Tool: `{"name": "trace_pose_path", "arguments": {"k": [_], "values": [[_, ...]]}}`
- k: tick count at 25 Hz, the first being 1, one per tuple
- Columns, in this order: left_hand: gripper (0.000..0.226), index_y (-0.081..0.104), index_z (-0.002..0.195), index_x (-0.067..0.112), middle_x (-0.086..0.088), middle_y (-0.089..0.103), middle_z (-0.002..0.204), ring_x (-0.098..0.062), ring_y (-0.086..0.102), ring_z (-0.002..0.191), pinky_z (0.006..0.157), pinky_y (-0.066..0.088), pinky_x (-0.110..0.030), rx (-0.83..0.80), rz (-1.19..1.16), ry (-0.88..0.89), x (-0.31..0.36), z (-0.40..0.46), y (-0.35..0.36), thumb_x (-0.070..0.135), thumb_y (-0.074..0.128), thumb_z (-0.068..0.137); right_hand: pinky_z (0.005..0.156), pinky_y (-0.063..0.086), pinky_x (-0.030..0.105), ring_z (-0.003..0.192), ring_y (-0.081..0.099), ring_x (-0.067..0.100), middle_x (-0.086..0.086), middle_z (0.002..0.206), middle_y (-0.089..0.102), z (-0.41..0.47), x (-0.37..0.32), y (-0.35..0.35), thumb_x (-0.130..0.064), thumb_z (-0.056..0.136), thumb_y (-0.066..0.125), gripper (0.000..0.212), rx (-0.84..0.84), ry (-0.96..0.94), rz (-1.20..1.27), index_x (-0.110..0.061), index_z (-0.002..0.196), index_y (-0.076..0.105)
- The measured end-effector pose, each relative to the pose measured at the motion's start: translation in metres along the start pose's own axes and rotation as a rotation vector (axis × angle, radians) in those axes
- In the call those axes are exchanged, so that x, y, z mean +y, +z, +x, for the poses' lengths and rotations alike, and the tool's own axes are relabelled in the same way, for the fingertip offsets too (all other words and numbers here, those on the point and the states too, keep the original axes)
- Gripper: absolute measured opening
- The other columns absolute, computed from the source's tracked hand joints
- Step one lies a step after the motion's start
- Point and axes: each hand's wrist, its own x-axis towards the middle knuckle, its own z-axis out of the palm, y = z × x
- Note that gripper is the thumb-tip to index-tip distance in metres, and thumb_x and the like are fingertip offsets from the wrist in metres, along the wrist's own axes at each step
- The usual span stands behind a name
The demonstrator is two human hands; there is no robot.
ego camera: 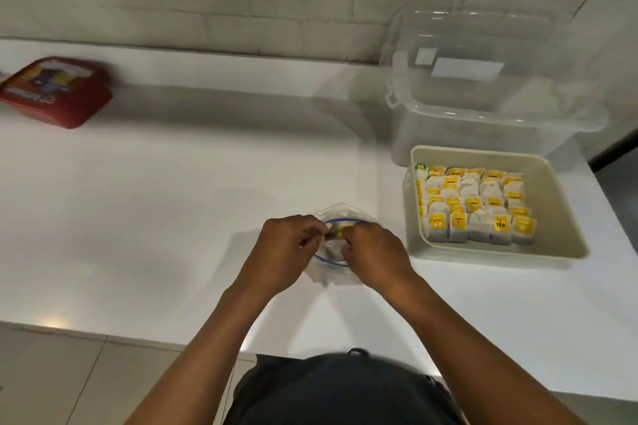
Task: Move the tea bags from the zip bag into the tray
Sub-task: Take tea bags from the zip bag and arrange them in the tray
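At the near middle of the white table, a clear zip bag w/ a blue zip line lies soft and crumpled, mouth pulled open into a round; inside, a tea bag w/ a yellow tag shows btwn the fingers. Left hand grips the bag's left rim, fingers curled; right hand is curled over the right rim, fingertips pinching at the tea bag's tag. Just right of the hands sits the tray, cream plastic, rectangular w/ rounded corners, packed at its left w/ neat rows of tea bags, papery grey-white w/ yellow tags; right strip bare. Behind it, touching or nearly so, a clear plastic storage box w/ lid, contents blurred. Far left, a glossy red container w/ printed lid
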Motion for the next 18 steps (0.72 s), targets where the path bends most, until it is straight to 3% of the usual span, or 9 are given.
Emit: {"name": "trace_pose_path", "arguments": {"k": [2,5,8,11,14,16,18], "values": [[0.022,0.075,0.095,0.027,0.017,0.073,0.088,0.004,0.067,0.080,0.078,0.050,-0.011,-0.040,-0.004,-0.004,-0.003,-0.002,0.000,0.008,0.068,0.086,0.071,0.040,0.026,0.101,0.063,0.026,0.001,0.109,0.069,-0.004,0.002,-0.006,-0.020,0.092,0.055,0.027,0.004,-0.025,0.066,-0.026,0.116,0.067],[0.022,0.069,0.104,0.030,0.016,0.072,0.095,0.004,0.066,0.086,0.081,0.052,-0.016,-0.020,-0.004,-0.018,0.003,-0.005,0.002,0.018,0.069,0.086,0.072,0.046,0.030,0.089,0.063,0.025,0.000,0.092,0.072,-0.007,0.008,-0.020,-0.022,0.088,0.059,0.010,0.052,-0.070,0.278,-0.024,0.092,0.068],[0.033,0.064,0.116,0.031,0.018,0.070,0.101,0.007,0.065,0.088,0.081,0.052,-0.013,0.033,-0.123,-0.097,0.016,-0.009,0.005,0.027,0.074,0.085,0.077,0.051,0.031,0.082,0.065,0.016,-0.004,0.087,0.073,-0.007,0.015,-0.032,-0.024,0.088,0.063,0.010,0.013,-0.050,0.476,-0.021,0.092,0.072],[0.019,0.071,0.106,0.027,0.016,0.074,0.094,0.002,0.069,0.087,0.082,0.054,-0.017,0.058,-0.228,-0.120,0.028,-0.011,0.012,0.022,0.072,0.088,0.074,0.053,0.034,0.077,0.065,0.017,-0.003,0.077,0.071,-0.006,0.021,-0.041,-0.026,0.088,0.065,0.012,-0.039,-0.083,0.535,-0.017,0.081,0.070],[0.006,0.071,0.091,0.025,0.016,0.074,0.085,0.000,0.069,0.080,0.076,0.052,-0.018,0.124,-0.136,-0.128,0.029,-0.010,0.019,0.020,0.069,0.089,0.076,0.047,0.034,0.089,0.062,0.027,0.006,0.090,0.070,-0.003,0.031,-0.041,-0.013,0.091,0.053,0.020,-0.098,-0.141,0.317,-0.016,0.094,0.073],[0.003,0.069,0.091,0.025,0.015,0.072,0.084,-0.002,0.066,0.079,0.075,0.051,-0.020,0.130,0.000,-0.133,0.024,-0.010,0.022,0.023,0.067,0.089,0.084,0.046,0.035,0.106,0.058,0.034,0.013,0.112,0.065,0.000,0.033,-0.034,-0.005,0.088,0.048,0.033,-0.159,-0.147,0.051,-0.015,0.113,0.067],[0.008,0.069,0.097,0.024,0.010,0.072,0.087,-0.011,0.064,0.080,0.074,0.051,-0.028,0.077,0.110,-0.122,0.021,-0.010,0.025,0.027,0.064,0.091,0.087,0.047,0.037,0.113,0.057,0.035,0.013,0.121,0.061,0.001,0.029,-0.024,-0.006,0.088,0.049,0.035,-0.171,-0.095,-0.044,-0.014,0.120,0.060]]}}
